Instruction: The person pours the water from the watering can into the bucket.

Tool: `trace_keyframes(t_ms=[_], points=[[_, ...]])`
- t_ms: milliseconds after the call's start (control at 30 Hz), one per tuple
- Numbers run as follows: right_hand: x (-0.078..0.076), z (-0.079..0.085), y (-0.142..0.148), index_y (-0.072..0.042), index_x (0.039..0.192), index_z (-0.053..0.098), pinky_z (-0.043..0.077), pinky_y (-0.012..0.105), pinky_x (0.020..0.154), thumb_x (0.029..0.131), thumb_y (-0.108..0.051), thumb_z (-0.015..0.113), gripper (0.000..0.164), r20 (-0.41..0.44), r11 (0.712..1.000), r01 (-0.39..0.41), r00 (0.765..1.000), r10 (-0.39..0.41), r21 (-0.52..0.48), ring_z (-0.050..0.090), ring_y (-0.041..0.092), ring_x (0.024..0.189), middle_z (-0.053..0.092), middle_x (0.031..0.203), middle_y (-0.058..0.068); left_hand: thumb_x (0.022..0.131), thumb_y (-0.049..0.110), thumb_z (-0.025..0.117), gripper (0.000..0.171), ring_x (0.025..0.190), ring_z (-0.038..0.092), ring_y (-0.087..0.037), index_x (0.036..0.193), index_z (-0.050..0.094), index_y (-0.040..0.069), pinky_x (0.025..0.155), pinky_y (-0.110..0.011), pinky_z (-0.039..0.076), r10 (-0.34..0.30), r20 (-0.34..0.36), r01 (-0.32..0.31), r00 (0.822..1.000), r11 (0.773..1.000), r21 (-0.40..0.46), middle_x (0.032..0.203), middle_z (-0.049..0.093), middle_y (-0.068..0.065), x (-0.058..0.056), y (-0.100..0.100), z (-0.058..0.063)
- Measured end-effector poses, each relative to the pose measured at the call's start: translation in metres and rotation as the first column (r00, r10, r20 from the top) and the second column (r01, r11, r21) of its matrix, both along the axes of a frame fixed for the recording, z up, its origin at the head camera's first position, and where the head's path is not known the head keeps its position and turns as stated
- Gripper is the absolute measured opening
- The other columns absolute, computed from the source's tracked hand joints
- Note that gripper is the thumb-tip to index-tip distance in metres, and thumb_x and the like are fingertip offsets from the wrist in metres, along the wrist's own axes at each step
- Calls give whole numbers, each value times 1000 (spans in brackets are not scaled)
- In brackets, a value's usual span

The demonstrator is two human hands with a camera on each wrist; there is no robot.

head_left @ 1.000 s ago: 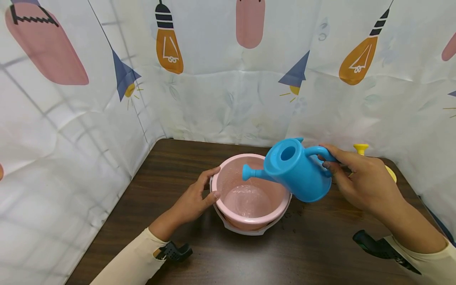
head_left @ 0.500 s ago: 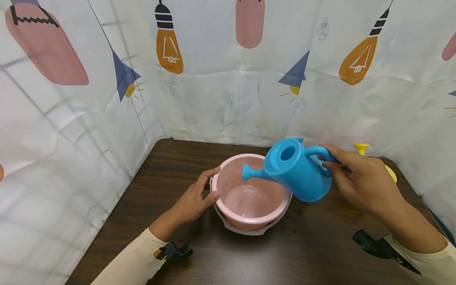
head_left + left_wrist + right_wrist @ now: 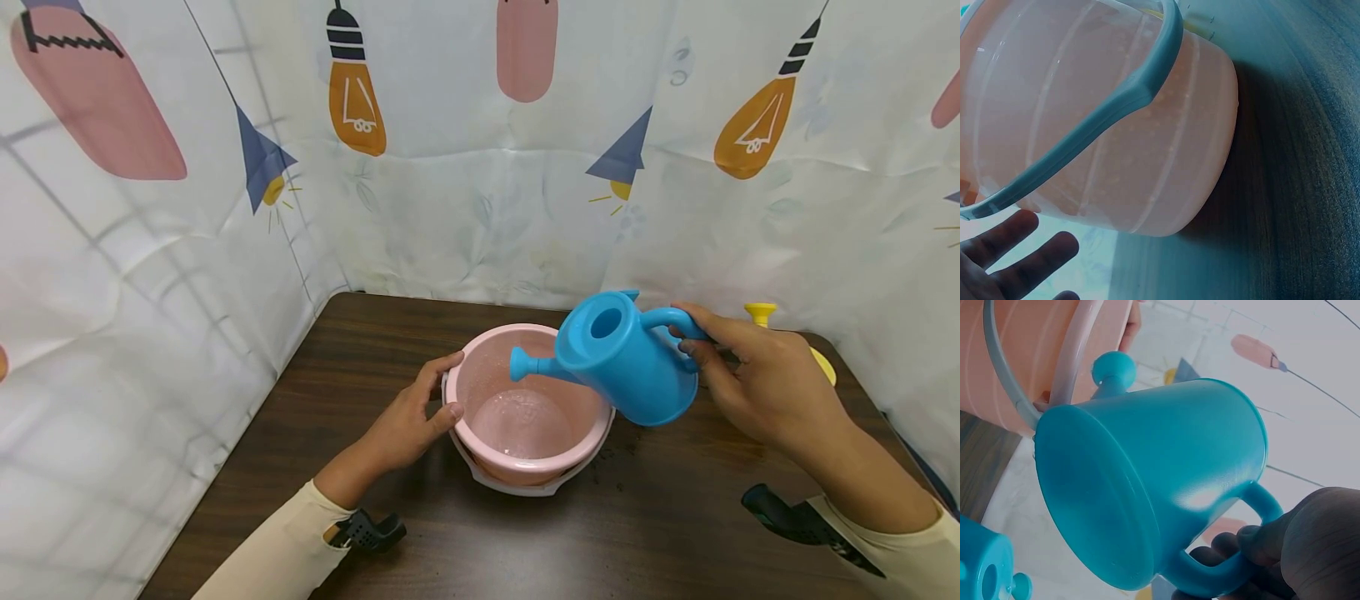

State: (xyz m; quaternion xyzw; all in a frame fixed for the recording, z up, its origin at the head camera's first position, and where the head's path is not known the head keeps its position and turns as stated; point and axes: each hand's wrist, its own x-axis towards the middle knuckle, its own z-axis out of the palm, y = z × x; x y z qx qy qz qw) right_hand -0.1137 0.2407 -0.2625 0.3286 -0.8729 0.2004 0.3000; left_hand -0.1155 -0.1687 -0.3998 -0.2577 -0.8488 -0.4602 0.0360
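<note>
A pink bucket [image 3: 532,465] stands on the dark wooden table, its pale handle [image 3: 1100,125] hanging down outside. Clear, glinting water [image 3: 521,421] covers its bottom. My left hand [image 3: 405,417] holds the bucket's left rim with thumb and index finger, while other fingers [image 3: 1035,265] stretch out beside the wall in the left wrist view. My right hand [image 3: 772,379] grips the handle of a blue watering can [image 3: 637,367] with curled fingers. The can is tilted left, its spout [image 3: 525,364] over the bucket's opening. The fingers round the handle show in the right wrist view [image 3: 1235,547].
Behind my right hand is a yellow funnel-shaped piece [image 3: 760,313], with a rounded yellow part [image 3: 825,367] to its right. Another blue object with a round-ended spout [image 3: 988,565] lies low in the right wrist view. A printed white sheet [image 3: 480,217] hangs behind the table [image 3: 375,333].
The glints and ripples on the water in the bucket shift slightly. Both hands, the bucket and the tilted watering can stay in place.
</note>
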Motion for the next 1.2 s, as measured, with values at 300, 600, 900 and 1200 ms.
trace_keyframes(t_ms=[300, 600, 900, 1200], points=[[0, 0, 0, 5, 128, 68, 38, 23, 44, 80, 8, 81, 50, 3, 1000, 3, 1000, -2, -2, 43, 7, 43, 73, 97, 19, 102, 48, 55, 67, 120, 61, -27, 158, 30, 24, 95, -53, 48, 9, 8, -9, 1000, 1000, -9, 134, 61, -10, 1, 0, 1], [-1, 0, 0, 6, 128, 68, 45, 29, 46, 76, 10, 81, 54, -13, 1000, -6, 1000, 6, 7, 51, 15, 44, 73, 101, 21, 102, 49, 55, 67, 119, 61, -28, 159, 29, 24, 94, -54, 48, 10, 18, -10, 1000, 1000, -15, 133, 61, -11, 1, 1, 2], [-1, 0, -1, 5, 127, 68, 46, 26, 47, 73, 11, 83, 56, -13, 1000, -12, 1000, 12, 0, 53, 15, 44, 74, 99, 19, 102, 53, 52, 68, 120, 61, -29, 159, 29, 22, 94, -53, 49, 0, 10, 0, 1000, 1000, -5, 137, 59, -13, 1, 0, 1], [-1, 1, -2, 5, 127, 68, 47, 32, 46, 70, 13, 83, 60, -16, 1000, -8, 1000, 8, 3, 52, 15, 45, 73, 93, 17, 102, 52, 53, 68, 119, 61, -30, 158, 30, 22, 94, -54, 48, -3, 19, 3, 1000, 1000, 4, 136, 59, -13, 1, 1, 1]])
